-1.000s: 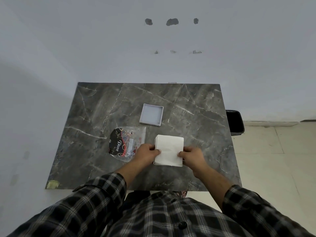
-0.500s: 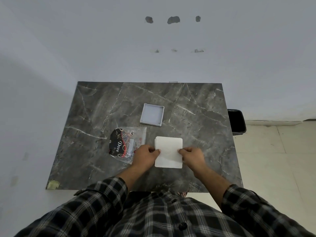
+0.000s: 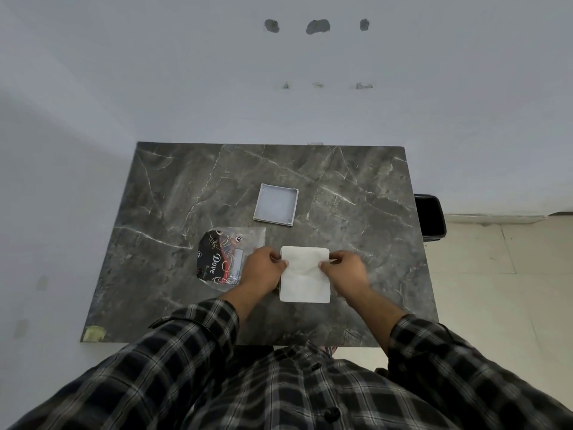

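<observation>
Soft matt white tissue paper stack (image 3: 305, 279), glossy clear plastic wrapper (image 3: 231, 254) with black print at left, smooth grey plastic tray (image 3: 276, 204) farther off, polished dark marble-look table (image 3: 173, 197), checked cloth sleeves (image 3: 198, 336)

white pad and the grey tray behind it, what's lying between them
Nothing: in the head view only bare marble table shows between the white pad and the grey tray. The Dove packet lies left of that gap.

bare room, perhaps in a home, patched white wall (image 3: 310, 72), marble-look table (image 3: 186, 187), tiled floor (image 3: 496, 274)
</observation>
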